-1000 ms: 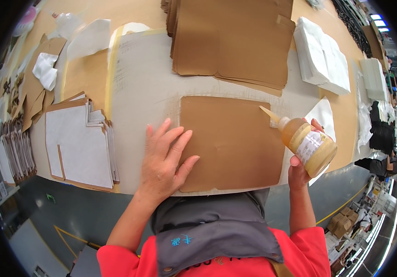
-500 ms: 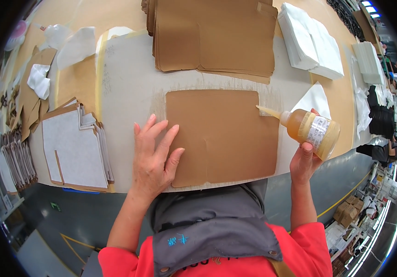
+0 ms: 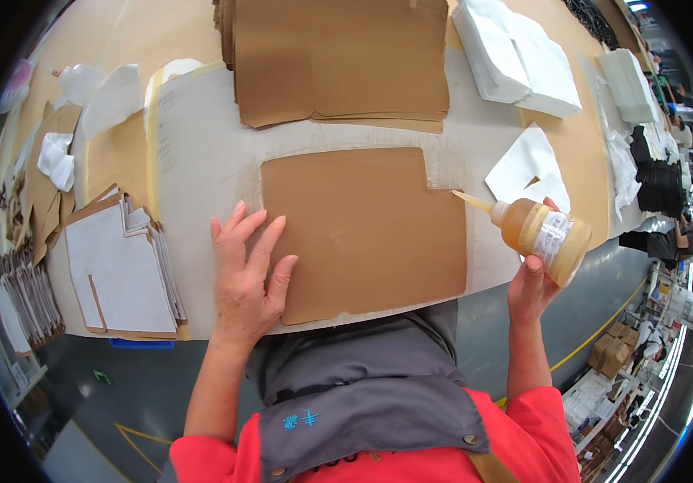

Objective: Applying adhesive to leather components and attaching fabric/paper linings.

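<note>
A brown sheet (image 3: 363,241) with a notch cut from its far right corner lies flat at the table's near edge. My left hand (image 3: 246,270) rests at its left side, fingers spread, with the thumb and index finger by that edge. In my right hand (image 3: 530,286) is a squeeze bottle (image 3: 546,239) of amber liquid, tilted so its long tapered nozzle points left. The nozzle tip is at the outer corner of the notch; whether it touches the sheet I cannot tell. Behind the bottle lies a white piece (image 3: 530,165) with a small slot.
Stacked brown sheets (image 3: 338,64) lie at the far side, with white stacks (image 3: 515,60) to their right. On the left are white-faced panels with brown edges (image 3: 117,262), a row of upright folded pieces (image 3: 20,290) and scraps (image 3: 57,161). Grey backing board (image 3: 202,145) surrounds the sheet.
The bottle's nozzle has gone from the notch's inner side edge rightward to its outer corner. My left hand keeps its place beside the sheet. The whole view has shifted slightly.
</note>
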The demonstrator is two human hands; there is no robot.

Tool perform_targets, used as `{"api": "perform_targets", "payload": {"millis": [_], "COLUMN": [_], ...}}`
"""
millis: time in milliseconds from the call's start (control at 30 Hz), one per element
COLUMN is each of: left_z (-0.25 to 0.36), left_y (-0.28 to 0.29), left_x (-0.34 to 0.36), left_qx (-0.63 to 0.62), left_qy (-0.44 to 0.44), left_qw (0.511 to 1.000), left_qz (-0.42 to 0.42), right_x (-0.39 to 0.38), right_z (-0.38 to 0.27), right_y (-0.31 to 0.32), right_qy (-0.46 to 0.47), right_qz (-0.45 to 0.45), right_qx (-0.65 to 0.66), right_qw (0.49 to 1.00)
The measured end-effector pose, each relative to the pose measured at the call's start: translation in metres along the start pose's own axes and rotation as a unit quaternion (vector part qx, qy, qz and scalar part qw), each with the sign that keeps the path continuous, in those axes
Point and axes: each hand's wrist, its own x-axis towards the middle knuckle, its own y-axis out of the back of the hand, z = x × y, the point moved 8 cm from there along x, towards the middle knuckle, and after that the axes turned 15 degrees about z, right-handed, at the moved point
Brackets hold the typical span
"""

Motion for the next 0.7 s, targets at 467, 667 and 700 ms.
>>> {"api": "perform_targets", "payload": {"millis": [467, 667, 700], "left_z": [0.002, 0.003, 0.003], "left_y": [0.0, 0.0, 0.0], "left_x": [0.0, -0.001, -0.001], "left_qx": [0.02, 0.028, 0.027], "left_qy": [-0.022, -0.032, -0.034], "left_qw": [1.0, 0.999, 0.999], "left_qz": [0.01, 0.016, 0.015], "right_x": [-0.008, -0.025, -0.028], "right_z": [0.007, -0.003, -0.003], "right_y": [0.04, 0.055, 0.057], "right_qy": [0.0, -0.01, -0.016], "right_qz": [0.008, 0.004, 0.005], "right_qx": [-0.002, -0.008, -0.007], "right_qw": [1.0, 1.0, 1.0]}}
